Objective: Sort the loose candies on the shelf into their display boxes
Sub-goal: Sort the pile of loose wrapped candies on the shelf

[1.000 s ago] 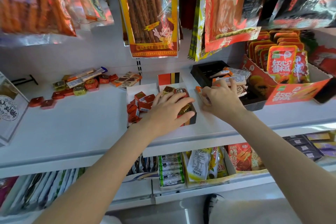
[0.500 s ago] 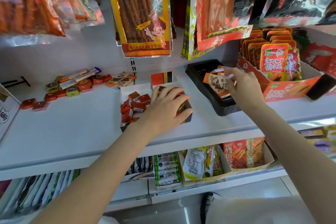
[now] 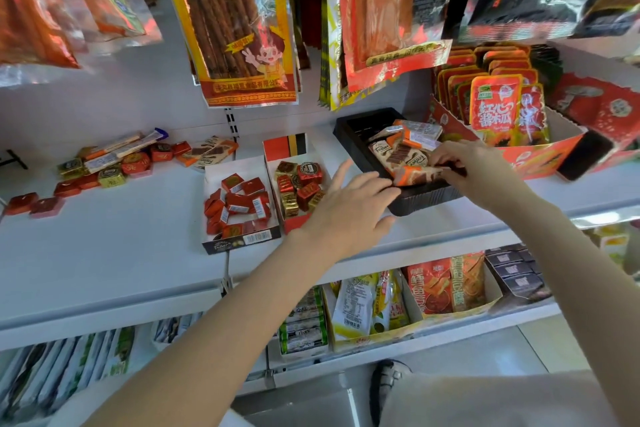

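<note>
My right hand [image 3: 479, 172] pinches an orange-and-white wafer bar [image 3: 417, 175] at the front of the black tray [image 3: 420, 199], which holds several such bars. My left hand [image 3: 349, 208] hovers with spread fingers between the tray and the red box of gold and red foil candies [image 3: 299, 189]. Left of that box, a white box [image 3: 239, 244] holds several red wrapped squares. Loose candies [image 3: 114, 165] and more wafer bars [image 3: 209, 151] lie on the white shelf [image 3: 121, 246] at the back left.
Hanging snack bags [image 3: 239, 21] crowd the space above the shelf. An orange display carton of red pouches [image 3: 509, 114] stands right of the black tray. Two loose red candies [image 3: 34, 203] lie far left. A lower shelf [image 3: 398, 308] carries more packets.
My left hand has lifted off the foil-candy box and shifted right toward the tray. My right hand has brought a wafer bar from the shelf into the black tray.
</note>
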The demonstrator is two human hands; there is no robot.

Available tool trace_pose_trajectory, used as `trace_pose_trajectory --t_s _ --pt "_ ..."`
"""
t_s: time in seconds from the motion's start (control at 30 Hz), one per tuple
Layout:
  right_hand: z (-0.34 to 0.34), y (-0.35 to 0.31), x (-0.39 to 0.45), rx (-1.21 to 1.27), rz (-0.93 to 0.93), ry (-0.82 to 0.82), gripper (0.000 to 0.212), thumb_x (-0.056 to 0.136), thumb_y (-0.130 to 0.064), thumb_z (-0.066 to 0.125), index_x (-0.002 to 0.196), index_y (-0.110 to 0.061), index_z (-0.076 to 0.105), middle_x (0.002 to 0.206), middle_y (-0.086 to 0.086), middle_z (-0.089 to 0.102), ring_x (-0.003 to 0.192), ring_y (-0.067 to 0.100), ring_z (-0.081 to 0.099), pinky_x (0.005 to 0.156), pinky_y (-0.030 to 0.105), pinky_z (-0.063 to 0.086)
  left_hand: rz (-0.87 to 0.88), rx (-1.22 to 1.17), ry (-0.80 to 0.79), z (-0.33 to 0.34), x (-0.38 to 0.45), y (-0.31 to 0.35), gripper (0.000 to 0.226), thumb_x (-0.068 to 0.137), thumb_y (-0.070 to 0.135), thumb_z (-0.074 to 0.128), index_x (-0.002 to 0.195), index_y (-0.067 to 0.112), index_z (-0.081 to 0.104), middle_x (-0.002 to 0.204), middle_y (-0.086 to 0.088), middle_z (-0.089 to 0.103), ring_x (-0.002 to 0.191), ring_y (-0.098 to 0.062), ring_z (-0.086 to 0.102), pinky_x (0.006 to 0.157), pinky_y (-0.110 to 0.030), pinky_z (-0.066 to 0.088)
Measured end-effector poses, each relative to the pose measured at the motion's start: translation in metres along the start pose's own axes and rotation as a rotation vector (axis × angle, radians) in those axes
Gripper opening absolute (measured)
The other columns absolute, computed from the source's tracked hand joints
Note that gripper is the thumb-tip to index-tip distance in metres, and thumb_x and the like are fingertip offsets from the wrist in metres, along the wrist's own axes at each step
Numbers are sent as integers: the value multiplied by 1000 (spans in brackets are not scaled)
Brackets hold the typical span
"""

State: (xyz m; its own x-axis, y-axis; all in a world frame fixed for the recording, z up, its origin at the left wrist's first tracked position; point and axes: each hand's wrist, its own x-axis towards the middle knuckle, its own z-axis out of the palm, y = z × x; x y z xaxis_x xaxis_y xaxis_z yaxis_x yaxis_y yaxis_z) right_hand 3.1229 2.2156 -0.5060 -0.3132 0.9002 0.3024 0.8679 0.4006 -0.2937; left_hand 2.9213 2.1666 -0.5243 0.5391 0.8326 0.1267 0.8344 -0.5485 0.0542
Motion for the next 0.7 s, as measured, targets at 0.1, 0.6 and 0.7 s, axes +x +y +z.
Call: trace_pose_trajectory --t_s 0.1,0.6,0.7 --pt "-2 -2 3 -40 38 17 30 80 5 58 107 -6 63 108 18 59 103 36 52 87 40 43 -9 -7 16 -2 -1 -4 44 95 35 37 138 25 35 146 8 34 139 -11 18 113 -43 -11" --pt "32 -112 27 120 -203 -73 26 88 -6 51 112 -8 60 111 12 59 105 28 51 89 34 41 -392 -128 256 -28 -73 -75 37 93 25 43 129 18 47 134 -1 48 126 -23 39 109 -39 19" --pt "45 -159 40 265 -242 -71 24 89 -13 53 111 -8 61 108 9 63 102 22 56 86 29 44 -540 -69 216 -30 -107 -104 39 92 25 44 130 20 44 136 -1 46 126 -25 40 107 -41 23"
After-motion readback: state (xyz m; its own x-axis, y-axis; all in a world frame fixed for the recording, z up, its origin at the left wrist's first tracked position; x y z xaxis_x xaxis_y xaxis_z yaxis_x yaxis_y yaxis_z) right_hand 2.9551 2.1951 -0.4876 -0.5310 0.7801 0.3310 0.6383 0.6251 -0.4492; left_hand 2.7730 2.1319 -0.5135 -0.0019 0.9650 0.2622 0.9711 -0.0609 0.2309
